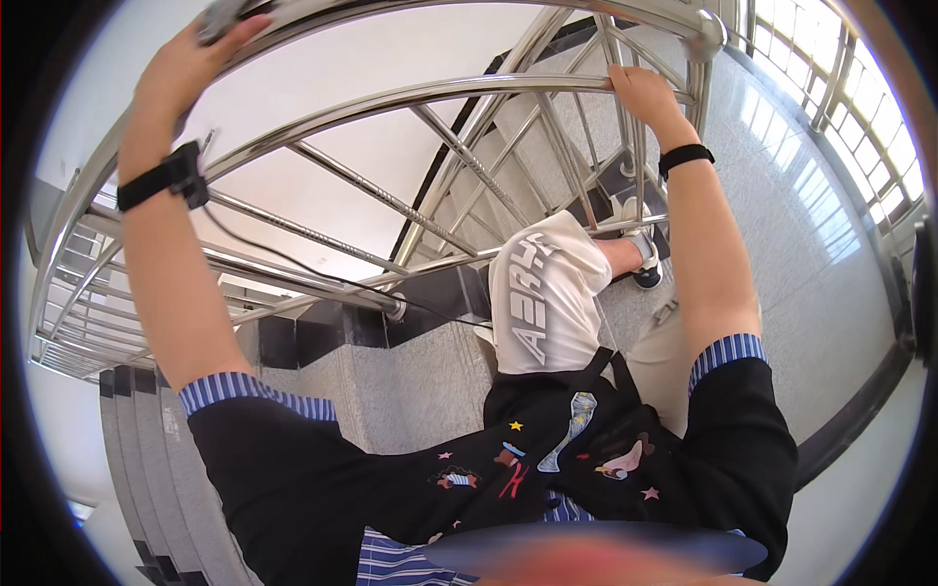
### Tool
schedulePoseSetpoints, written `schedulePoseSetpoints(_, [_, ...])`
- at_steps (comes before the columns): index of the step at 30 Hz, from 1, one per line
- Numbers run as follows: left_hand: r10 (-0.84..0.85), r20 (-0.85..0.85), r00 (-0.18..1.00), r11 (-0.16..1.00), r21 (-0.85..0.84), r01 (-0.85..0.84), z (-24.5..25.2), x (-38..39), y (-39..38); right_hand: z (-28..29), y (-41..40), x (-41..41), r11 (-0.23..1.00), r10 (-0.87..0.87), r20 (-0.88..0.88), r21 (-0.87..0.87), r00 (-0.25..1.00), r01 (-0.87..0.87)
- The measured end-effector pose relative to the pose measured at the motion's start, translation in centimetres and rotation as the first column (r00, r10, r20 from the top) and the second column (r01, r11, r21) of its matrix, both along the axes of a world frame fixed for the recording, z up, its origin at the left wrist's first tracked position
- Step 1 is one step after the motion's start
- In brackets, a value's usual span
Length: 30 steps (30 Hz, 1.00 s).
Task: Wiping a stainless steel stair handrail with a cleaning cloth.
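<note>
The polished metal stair railing (469, 86) curves across the view before me. High at the upper left, my left hand (192, 55) lies at the thick top handrail (352, 18), with a crumpled grey cloth-like item (223, 20) at its fingers. Whether its fingers close around the item is unclear, as the picture's edge cuts it off. My right hand (645, 91) grips the lower horizontal rail near the corner post (700, 80). A black strap with a small device (192, 176) and a cable circles my left wrist; a plain black band (685, 157) is on my right wrist.
Stone steps with dark edging (341, 337) descend at the left below me. Another flight (527, 139) shows beyond the railing bars. A grey landing floor (777, 198) lies at the right beside barred windows (835, 88). My shoe (645, 267) stands beside the railing's base.
</note>
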<state>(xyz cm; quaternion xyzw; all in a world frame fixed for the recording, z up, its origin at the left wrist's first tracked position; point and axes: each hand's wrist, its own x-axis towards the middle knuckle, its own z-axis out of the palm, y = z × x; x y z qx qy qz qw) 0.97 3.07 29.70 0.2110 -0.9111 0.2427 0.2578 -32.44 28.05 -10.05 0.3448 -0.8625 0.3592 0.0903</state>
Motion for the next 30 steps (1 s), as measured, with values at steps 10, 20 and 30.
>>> schedulePoseSetpoints(10, [0.152, 0.225, 0.962, 0.982, 0.079, -0.173, -0.9, -6.7, 4.0, -0.3, 0.5, -0.2, 0.998, -0.013, -0.072, 0.061, 0.997, 0.018])
schedulePoseSetpoints(20, [-0.167, 0.568, 0.806, 0.985, 0.133, 0.110, -14.6, -25.8, 24.3, -0.8, 0.8, -0.5, 0.998, 0.028, -0.111, 0.052, 0.993, -0.023])
schedulePoseSetpoints(30, [-0.244, 0.616, 0.749, 0.967, 0.093, 0.238, -18.4, -32.0, 28.3, -1.1, -0.2, 0.2, 0.994, -0.049, -0.288, -0.108, 0.956, 0.019])
